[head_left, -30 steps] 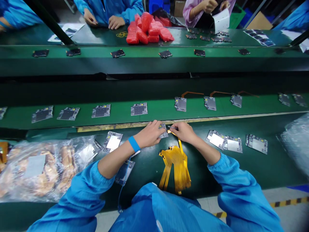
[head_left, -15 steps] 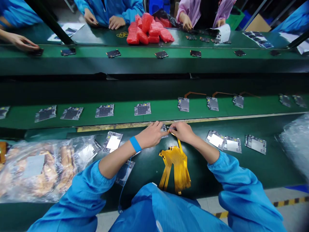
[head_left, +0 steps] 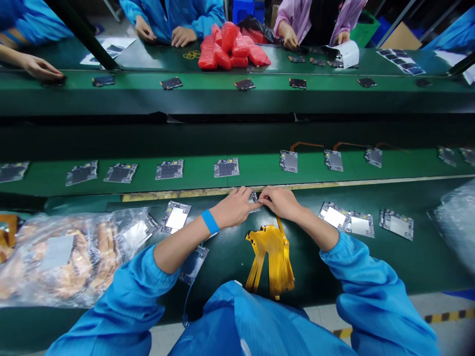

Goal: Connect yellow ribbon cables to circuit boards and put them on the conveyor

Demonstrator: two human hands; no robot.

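At the bench's back edge, my left hand (head_left: 236, 206) is closed on a small circuit board (head_left: 254, 198), mostly hidden by its fingers. Against the board's right side, my right hand (head_left: 279, 201) pinches with thumb and forefinger at the end of a yellow flex cable (head_left: 281, 228). The cable's tip is covered by the fingers, so whether it is joined to the board cannot be seen. Below the hands lies a fanned pile of yellow flex cables (head_left: 278, 264). A blue wrist band (head_left: 210, 222) with a thin cord is round my left wrist.
Boards with pale pads (head_left: 175, 217) lie left, others (head_left: 359, 224) right. A clear bag of copper-coloured parts (head_left: 59, 257) fills the bench's left. Beyond runs a green belt (head_left: 256, 180) carrying boards, some with cables. Co-workers' hands (head_left: 183, 36) and red wrapped bundles (head_left: 230, 47) are across.
Boards on the near belt have shifted right, and dark boards on the far belt slightly left. My hands stay at the board, the right fingers drawn closer over the cable end.
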